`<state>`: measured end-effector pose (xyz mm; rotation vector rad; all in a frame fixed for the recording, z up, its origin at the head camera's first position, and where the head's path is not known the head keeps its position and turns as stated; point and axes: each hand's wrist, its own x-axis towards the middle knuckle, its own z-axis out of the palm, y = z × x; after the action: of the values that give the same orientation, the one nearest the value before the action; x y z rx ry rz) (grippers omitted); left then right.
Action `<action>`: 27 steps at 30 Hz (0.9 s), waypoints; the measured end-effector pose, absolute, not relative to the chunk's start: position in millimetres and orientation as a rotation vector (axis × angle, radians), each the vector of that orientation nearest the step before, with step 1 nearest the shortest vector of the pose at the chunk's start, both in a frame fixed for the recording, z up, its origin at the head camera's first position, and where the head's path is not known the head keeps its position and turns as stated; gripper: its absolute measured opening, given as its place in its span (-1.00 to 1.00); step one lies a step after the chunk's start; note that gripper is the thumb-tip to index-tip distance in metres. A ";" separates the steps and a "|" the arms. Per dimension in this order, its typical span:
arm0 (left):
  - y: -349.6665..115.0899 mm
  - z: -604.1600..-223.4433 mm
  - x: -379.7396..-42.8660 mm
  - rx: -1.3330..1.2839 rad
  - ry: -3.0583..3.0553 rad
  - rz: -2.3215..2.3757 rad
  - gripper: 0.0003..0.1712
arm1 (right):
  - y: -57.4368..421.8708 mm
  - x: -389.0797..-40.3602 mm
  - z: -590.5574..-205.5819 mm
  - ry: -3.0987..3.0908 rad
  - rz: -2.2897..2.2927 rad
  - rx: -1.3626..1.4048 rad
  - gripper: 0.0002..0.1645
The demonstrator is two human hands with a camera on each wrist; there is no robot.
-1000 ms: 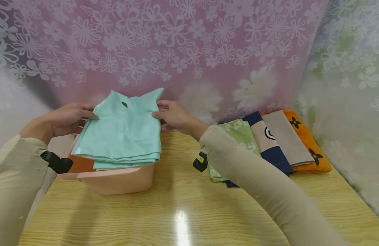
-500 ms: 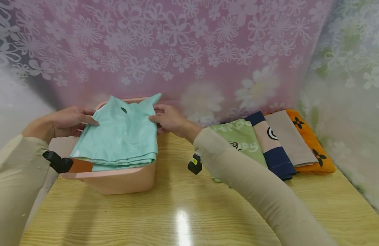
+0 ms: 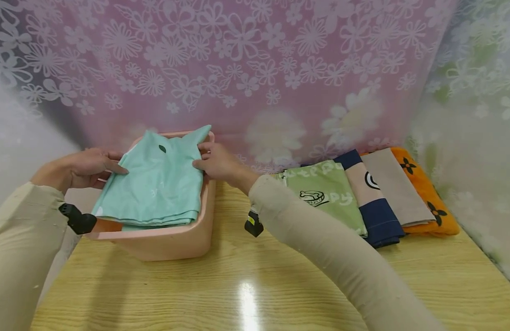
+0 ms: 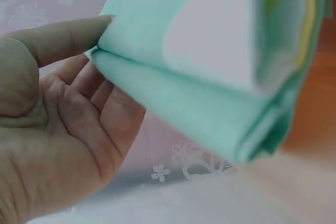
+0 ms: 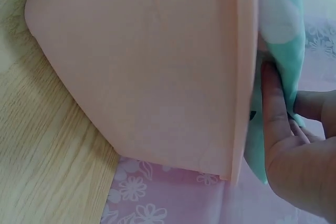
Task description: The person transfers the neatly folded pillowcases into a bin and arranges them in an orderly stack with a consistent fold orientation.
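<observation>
A folded mint-green cloth (image 3: 153, 184) with a small dark leaf mark lies over the mouth of a pink plastic bin (image 3: 172, 243). My left hand (image 3: 87, 168) pinches its left edge, thumb on top and fingers beneath. In the left wrist view the folded layers of the mint cloth (image 4: 199, 93) show a large white spot and hang from that pinch. My right hand (image 3: 219, 163) pinches the opposite edge by the bin's right rim. From the right wrist view, my right hand (image 5: 299, 145) has thumb and fingers on either side of the cloth, just above the rim.
To the right lie a green printed cloth (image 3: 327, 195), a navy and beige cloth (image 3: 379, 218), a grey-beige cloth (image 3: 399, 188) and an orange cloth (image 3: 443, 216) with dark flowers. Behind the wooden table (image 3: 246, 271) hangs a pink floral curtain (image 3: 238, 82).
Both hands have lowered the mint cloth toward the bin and shifted it slightly left. More of the bin's back and right rim now shows, and the right arm uncovers more of the green cloth.
</observation>
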<state>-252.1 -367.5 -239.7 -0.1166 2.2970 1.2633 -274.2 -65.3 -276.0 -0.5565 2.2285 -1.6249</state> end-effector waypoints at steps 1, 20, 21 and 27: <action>-367.7 -240.5 -252.2 -0.119 2.298 1.265 -0.17 | -66.5 -274.4 -277.2 2.283 -1.583 -0.584 -0.32; -371.7 -255.6 -258.5 -0.144 2.316 1.212 -0.20 | -82.3 -266.5 -277.3 2.690 -1.096 -0.626 -0.40; -371.5 -255.8 -258.0 -0.146 2.315 1.216 -0.22 | -82.4 -266.0 -277.0 2.689 -1.096 -0.623 -0.40; -369.5 -255.0 -255.1 -0.181 2.317 1.228 -0.23 | -83.6 -264.8 -274.7 2.700 -1.067 -0.610 -0.40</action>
<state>-255.1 -369.5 -255.0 -0.1811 2.3172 1.2277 -264.8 -83.6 -274.7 -0.6098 2.7001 -1.0669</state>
